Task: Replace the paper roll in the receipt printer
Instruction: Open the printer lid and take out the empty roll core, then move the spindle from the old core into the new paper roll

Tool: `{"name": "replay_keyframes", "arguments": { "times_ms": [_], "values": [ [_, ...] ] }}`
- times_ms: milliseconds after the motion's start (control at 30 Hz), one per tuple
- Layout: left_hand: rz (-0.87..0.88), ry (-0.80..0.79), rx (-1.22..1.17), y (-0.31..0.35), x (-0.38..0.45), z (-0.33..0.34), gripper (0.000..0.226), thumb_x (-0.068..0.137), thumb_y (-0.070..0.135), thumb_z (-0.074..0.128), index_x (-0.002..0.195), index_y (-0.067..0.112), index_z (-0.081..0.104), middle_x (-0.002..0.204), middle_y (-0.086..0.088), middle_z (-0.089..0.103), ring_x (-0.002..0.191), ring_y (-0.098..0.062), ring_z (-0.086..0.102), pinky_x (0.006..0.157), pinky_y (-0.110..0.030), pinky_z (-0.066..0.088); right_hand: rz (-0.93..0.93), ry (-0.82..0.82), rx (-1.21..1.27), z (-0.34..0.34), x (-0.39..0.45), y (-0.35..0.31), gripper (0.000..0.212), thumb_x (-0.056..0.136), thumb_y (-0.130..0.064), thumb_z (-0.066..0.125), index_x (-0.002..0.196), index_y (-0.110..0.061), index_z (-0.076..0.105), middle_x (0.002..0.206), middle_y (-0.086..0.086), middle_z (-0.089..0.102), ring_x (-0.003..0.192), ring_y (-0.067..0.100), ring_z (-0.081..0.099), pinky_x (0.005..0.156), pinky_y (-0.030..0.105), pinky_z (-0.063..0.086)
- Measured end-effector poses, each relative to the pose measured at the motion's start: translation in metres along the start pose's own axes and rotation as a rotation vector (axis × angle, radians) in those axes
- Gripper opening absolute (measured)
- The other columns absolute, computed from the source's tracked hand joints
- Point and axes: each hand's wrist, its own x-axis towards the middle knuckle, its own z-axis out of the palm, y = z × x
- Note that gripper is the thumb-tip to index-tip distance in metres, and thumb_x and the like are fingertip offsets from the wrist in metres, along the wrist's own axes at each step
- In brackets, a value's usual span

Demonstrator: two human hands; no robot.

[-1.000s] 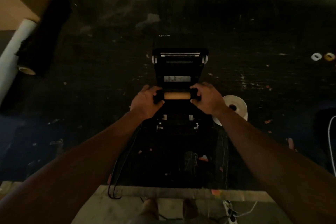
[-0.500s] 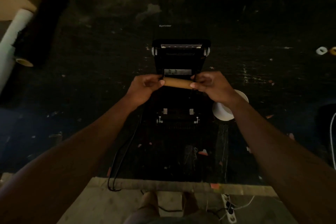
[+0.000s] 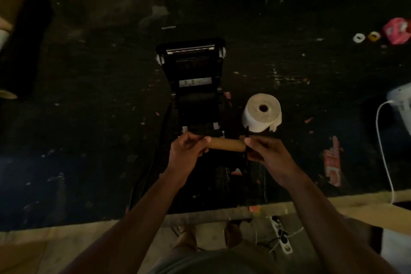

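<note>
Holding empty cardboard core clear of printer, left hand and right hand fingers pinching its ends. Printer lid open, paper bay looks vacant. Fresh paper roll waits on counter just right of printer. Removal done; loading, closing remain.

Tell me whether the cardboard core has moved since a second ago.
Yes. The cardboard core came out of the printer bay toward the person, now held before its front edge.
</note>
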Motion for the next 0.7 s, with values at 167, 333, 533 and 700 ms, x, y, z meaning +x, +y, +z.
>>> {"name": "replay_keyframes", "arguments": {
  "times_ms": [167, 333, 533, 700],
  "values": [
    [-0.015, 0.024, 0.01, -0.003, 0.002, 0.028, 0.011, 0.085, 0.021, 0.083, 0.088, 0.014, 0.076, 0.078, -0.002, 0.079, 0.075, -0.016, 0.074, 0.074, -0.029, 0.06, 0.005, 0.371, -0.236, -0.052, 0.0, 0.037, 0.03, 0.089, -0.039, 0.075, 0.113, -0.021, 0.078, 0.103, 0.004, 0.08, 0.096, 0.025, 0.076, 0.088, 0.042, 0.061],
    [-0.018, -0.001, 0.097, -0.011, 0.003, 0.055, 0.013, 0.084, 0.029, 0.083, 0.089, 0.018, 0.077, 0.081, 0.0, 0.08, 0.079, -0.019, 0.077, 0.078, -0.032, 0.063, -0.114, 0.487, -0.931, -0.081, 0.015, 0.06, 0.047, 0.09, -0.037, 0.075, 0.132, -0.017, 0.068, 0.128, 0.014, 0.066, 0.114, 0.031, 0.066, 0.096, 0.044, 0.055],
    [-0.029, 0.012, 0.122, -0.027, -0.001, 0.085, 0.014, 0.085, 0.027, 0.083, 0.087, 0.016, 0.075, 0.079, 0.0, 0.08, 0.073, -0.016, 0.076, 0.067, -0.023, 0.059, -0.165, 0.494, -1.034, -0.089, 0.025, 0.065, 0.037, 0.087, -0.026, 0.075, 0.121, -0.012, 0.068, 0.121, 0.014, 0.062, 0.112, 0.033, 0.06, 0.094, 0.045, 0.051],
    [-0.056, 0.018, 0.183, -0.04, -0.003, 0.103, 0.015, 0.085, 0.03, 0.082, 0.087, 0.017, 0.075, 0.076, 0.004, 0.079, 0.072, -0.014, 0.076, 0.066, -0.025, 0.059, -0.071, 0.471, -0.232, -0.097, 0.012, 0.07, 0.01, 0.097, -0.03, 0.066, 0.095, -0.022, 0.071, 0.09, 0.005, 0.077, 0.07, 0.013, 0.073, 0.062, 0.024, 0.052]
  ]
}}
